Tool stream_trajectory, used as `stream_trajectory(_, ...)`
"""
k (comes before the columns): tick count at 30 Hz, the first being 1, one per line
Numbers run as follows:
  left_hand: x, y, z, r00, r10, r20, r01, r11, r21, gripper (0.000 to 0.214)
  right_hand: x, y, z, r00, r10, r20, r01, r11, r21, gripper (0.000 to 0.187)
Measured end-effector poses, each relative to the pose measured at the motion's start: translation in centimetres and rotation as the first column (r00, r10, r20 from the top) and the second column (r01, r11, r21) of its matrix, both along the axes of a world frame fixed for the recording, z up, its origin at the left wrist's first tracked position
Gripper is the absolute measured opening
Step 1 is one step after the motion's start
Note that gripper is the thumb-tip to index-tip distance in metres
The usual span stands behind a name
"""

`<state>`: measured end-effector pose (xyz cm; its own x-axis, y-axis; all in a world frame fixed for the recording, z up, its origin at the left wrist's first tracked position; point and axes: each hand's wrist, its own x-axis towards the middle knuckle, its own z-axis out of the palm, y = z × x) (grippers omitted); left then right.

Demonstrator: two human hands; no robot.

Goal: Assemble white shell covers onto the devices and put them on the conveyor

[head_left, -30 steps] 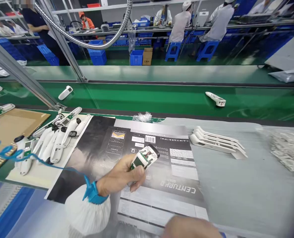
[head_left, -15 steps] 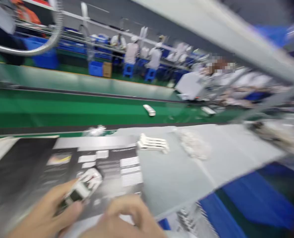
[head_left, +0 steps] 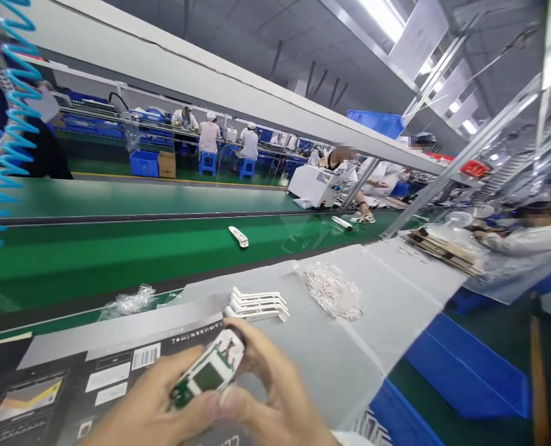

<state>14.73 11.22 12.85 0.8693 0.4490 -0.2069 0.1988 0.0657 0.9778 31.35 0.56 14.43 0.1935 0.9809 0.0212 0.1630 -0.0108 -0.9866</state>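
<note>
My left hand point(head_left: 149, 406) and my right hand point(head_left: 275, 396) both hold a white handheld device point(head_left: 207, 368) low in the view. Its casing is open, showing a green circuit board and a small dark screen. My right fingers wrap its far end. Beneath the hands lies a black printed sheet point(head_left: 145, 356) with a barcode. Beyond them, several white plastic housing parts point(head_left: 256, 305) lie stacked on a grey mat point(head_left: 321, 365), beside a clear bag of small parts point(head_left: 333, 291).
A green conveyor belt point(head_left: 140, 244) carries a white device point(head_left: 238, 236). A blue coiled cord point(head_left: 10, 124) hangs at the left. A co-worker point(head_left: 526, 238) sits at the right, behind a blue-edged bench side. More workers and blue bins stand beyond the belt.
The view has swung and tilted to the right. My right hand has come up from the lower edge onto the device, which my left hand held alone before.
</note>
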Motion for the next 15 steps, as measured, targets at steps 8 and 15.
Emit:
stream_trajectory(8,6.6,2.0,1.9,0.985,-0.089,0.147,0.095,0.995,-0.029,0.059,7.2,3.4,3.1,0.997,0.072,0.006,-0.07,0.988,-0.135,0.049)
stream_trajectory(15,5.5,13.7,-0.8,0.928,0.017,-0.372,0.11,0.942,0.318,0.041,15.2,13.7,3.1,0.97,0.072,-0.231,-0.083,0.996,-0.04,0.054)
